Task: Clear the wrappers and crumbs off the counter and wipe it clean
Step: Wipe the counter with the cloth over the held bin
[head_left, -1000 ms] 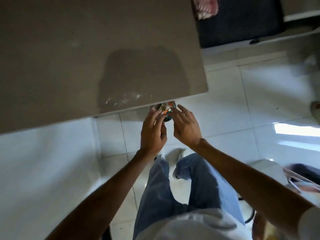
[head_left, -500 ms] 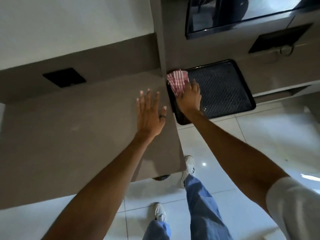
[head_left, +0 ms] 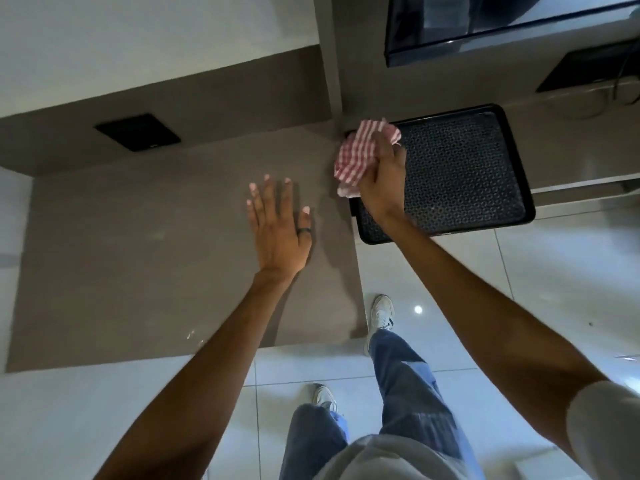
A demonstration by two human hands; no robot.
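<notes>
The brown surface [head_left: 138, 254] is the broadest thing here, a flat, matte slab with a straight front edge over glossy pale floor tiles [head_left: 519, 271]. Just off the surface's right edge sits a black tray [head_left: 485, 174], rectangular with rounded corners and a raised rim, its bed patterned with a fine repeating mesh. The left hand [head_left: 278, 226] lies flat and spread on the surface near that right edge, fingers wide, holding nothing (a dark ring sits on one finger). The right hand [head_left: 384, 178] is above the tray's left end, closed around a cloth [head_left: 360, 150]. The cloth is soft and crumpled, red-and-white checked, bunched over the seam between surface and tray, spilling out left of the gripping fingers. A few pale specks [head_left: 192, 334] sit near the surface's front edge, well apart from both hands.
</notes>
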